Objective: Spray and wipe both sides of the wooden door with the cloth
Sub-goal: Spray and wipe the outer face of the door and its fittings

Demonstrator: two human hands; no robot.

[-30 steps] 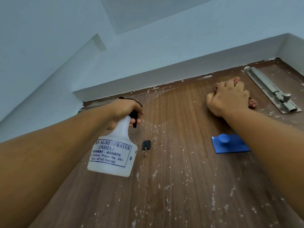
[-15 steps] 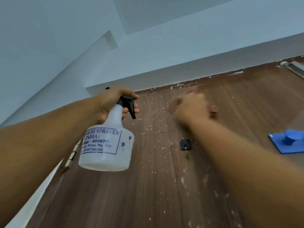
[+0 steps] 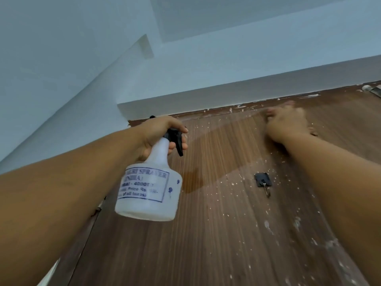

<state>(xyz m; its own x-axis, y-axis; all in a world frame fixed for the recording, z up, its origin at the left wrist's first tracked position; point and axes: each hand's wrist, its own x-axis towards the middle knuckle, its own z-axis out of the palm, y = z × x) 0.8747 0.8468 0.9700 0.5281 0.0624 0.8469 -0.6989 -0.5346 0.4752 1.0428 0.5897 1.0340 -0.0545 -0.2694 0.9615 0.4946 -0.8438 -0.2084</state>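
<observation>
Wooden door (image 3: 226, 234) fills view, wet patch below its top edge | left hand (image 3: 159, 137) grips white spray bottle (image 3: 149, 188) by the neck, held clear of door | right hand (image 3: 286, 124), blurred, presses near top edge, probably bunching the wiping cloth.

A room inside a home, seen looking up at a door.

The wooden door (image 3: 237, 223) is brown, with white paint specks all over it. Above the door are plain pale blue walls (image 3: 61, 58) and a painted beam (image 3: 226, 93). On the door, near its middle, a small black hook (image 3: 262, 179) is stuck. At the door's top right corner, part of a metal bolt (image 3: 372, 88) shows.
</observation>
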